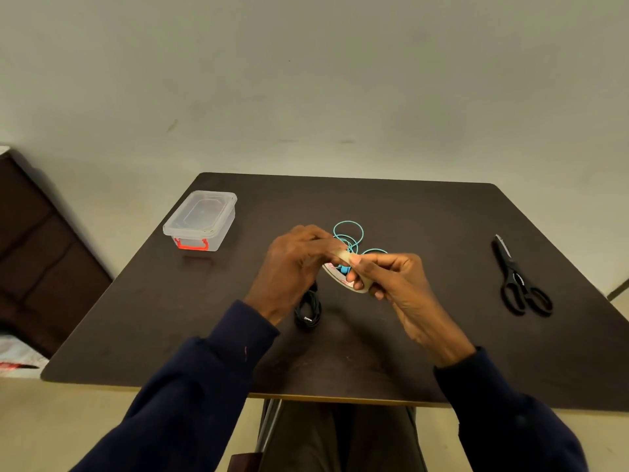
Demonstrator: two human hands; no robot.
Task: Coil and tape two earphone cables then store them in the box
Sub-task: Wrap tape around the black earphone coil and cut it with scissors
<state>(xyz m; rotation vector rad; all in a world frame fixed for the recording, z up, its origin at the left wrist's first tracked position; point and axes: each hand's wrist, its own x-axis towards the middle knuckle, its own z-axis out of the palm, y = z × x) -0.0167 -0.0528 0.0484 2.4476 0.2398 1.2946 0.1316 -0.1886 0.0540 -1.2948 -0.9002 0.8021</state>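
**Beige tape roll held between both hands over the dark table**

We see the tape roll (337, 274) lifted above the middle of the table (425, 226), between the two hands. The right hand (394, 281) grips it from the right side, with the fingers curled around its rim and the thumb on top. The left hand (296, 264) comes from the left, its fingers bent, and pinches the upper edge of the roll. We cannot tell if a loose end of tape is already lifted there.

The teal earphone cable (348, 240) lies in loose, open loops on the table just behind the hands, and a part of it shows through the hole of the roll. The black earphone cable (308, 310) lies on the table as a tight bundle, just below the left wrist, and no hand touches it.

The clear plastic box (200, 219) stands at the far left of the table, well apart from the hands. Its lid is on and its red latch faces us. The black scissors (520, 281) lie closed near the right edge. Both arms wear dark blue sleeves (204, 386).
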